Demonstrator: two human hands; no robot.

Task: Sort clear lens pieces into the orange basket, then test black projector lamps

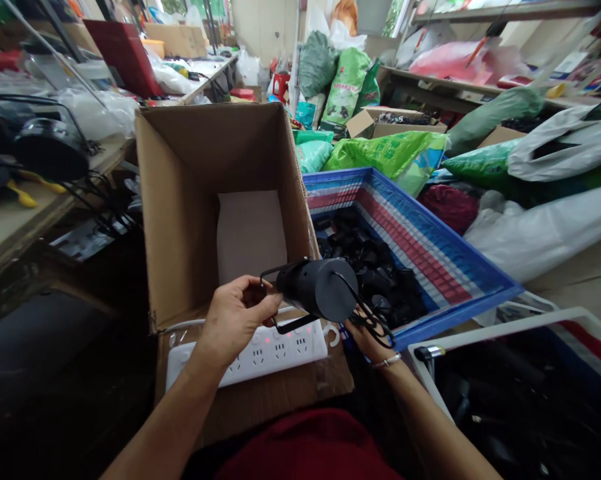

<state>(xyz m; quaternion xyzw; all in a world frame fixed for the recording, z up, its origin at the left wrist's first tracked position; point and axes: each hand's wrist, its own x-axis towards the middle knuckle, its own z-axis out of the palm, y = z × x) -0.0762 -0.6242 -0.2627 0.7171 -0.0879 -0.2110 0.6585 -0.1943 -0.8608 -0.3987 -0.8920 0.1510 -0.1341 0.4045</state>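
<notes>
A black cylindrical device (320,288) with a thin U-shaped bracket hangs in front of me, over a white power strip (275,353). Thumb and fingers of my left hand (240,313) are closed on the bracket at its left end. Beneath the round end, my right hand (367,340) is closed around the device's looped black cord (375,320); the cord and device partly hide its fingers. The power strip lies on a cardboard surface (280,407), with several small red lights lit. Behind it stands an open cardboard box (173,220) with a flat sheet inside.
Right of the box, a blue-rimmed crate (460,320) with a striped lining holds many black parts. A white-rimmed crate (485,327) with dark items stands nearer. At left is a workbench (55,213) with a dark round device and cables. Green sacks (390,150) lie behind.
</notes>
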